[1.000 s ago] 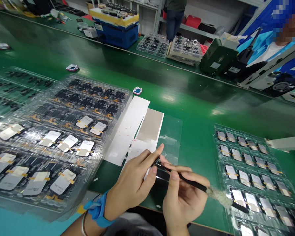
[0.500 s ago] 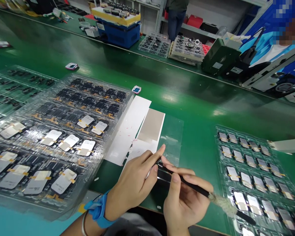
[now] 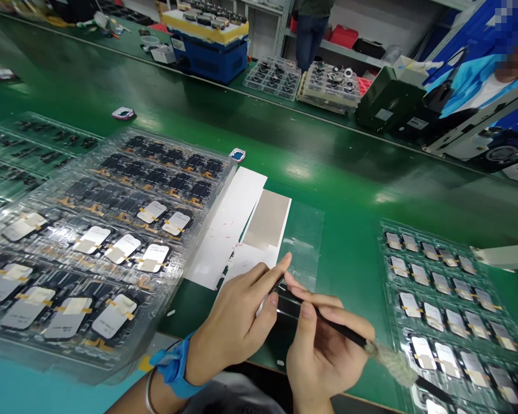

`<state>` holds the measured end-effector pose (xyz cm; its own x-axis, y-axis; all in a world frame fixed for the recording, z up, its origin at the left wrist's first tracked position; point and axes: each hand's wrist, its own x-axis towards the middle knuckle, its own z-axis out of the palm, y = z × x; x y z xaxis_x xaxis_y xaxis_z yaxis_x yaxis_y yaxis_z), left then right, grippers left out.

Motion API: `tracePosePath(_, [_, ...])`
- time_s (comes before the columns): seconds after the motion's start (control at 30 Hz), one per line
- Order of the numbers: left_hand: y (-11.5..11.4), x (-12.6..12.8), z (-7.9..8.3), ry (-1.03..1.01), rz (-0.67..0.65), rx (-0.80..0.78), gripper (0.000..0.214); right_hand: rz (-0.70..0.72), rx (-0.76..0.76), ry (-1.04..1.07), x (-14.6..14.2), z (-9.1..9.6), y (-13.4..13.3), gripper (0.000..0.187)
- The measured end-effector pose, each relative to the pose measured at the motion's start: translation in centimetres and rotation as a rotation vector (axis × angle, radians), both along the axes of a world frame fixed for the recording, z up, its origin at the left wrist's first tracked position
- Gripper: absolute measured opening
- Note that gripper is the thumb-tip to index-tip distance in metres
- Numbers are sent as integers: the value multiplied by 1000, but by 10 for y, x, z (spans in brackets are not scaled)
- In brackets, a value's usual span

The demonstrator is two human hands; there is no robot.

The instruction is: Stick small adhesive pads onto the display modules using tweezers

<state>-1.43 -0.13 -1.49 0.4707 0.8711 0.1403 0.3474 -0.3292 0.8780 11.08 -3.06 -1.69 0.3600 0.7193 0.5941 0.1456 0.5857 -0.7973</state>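
My left hand (image 3: 244, 313), with a blue band and a bangle at its wrist, is closed with thumb and fingers round a small flat part with a pale edge; most of that part is hidden. In my right hand (image 3: 328, 345) is a slim black tool (image 3: 345, 329), gripped like a pen, with pale fuzzy wrapping (image 3: 391, 363) near its rear end. The tool's front end meets the part at my left fingertips. Beneath and beyond the hands lie a white sheet (image 3: 227, 227), a grey-beige sheet (image 3: 266, 218) and a clear film (image 3: 304, 238).
On the left, a clear tray (image 3: 185, 299) holds dark parts, several with white-and-silver plates. A second tray (image 3: 386, 287) of plated parts stands at right, beside a white bar (image 3: 505, 256). Small framed pieces (image 3: 237, 155) lie behind. A blue box (image 3: 216, 60) and a person (image 3: 470, 86) are across the bench.
Both hands keep almost the same pose, with the tool still at the part. The view has shifted very slightly.
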Motion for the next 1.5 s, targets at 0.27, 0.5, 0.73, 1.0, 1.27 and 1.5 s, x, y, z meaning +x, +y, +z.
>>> tracePosePath(0.27, [0,0,2,58,24,80,49,-43,10,-10,2,-1,-1,34])
tracePosePath(0.5, [2,3,2,130,52,142,50,-18,-9,-5,0,0,-2,32])
tracePosePath(0.73, [3,2,1,137,52,155,50,-36,-16,4,-2,-1,-2,31])
tracePosePath(1.0, [-8,0,13,148,59,168,43,-190,54,19,-2,2,1,32])
tracePosePath(1.27, [-32,-135,57,332,547,341,15,-257,-251,-11,18,-14,-6,3])
tracePosePath(1.5, [47,-270,76,715,342,-100,32,-78,-511,-65,54,-50,-5,37])
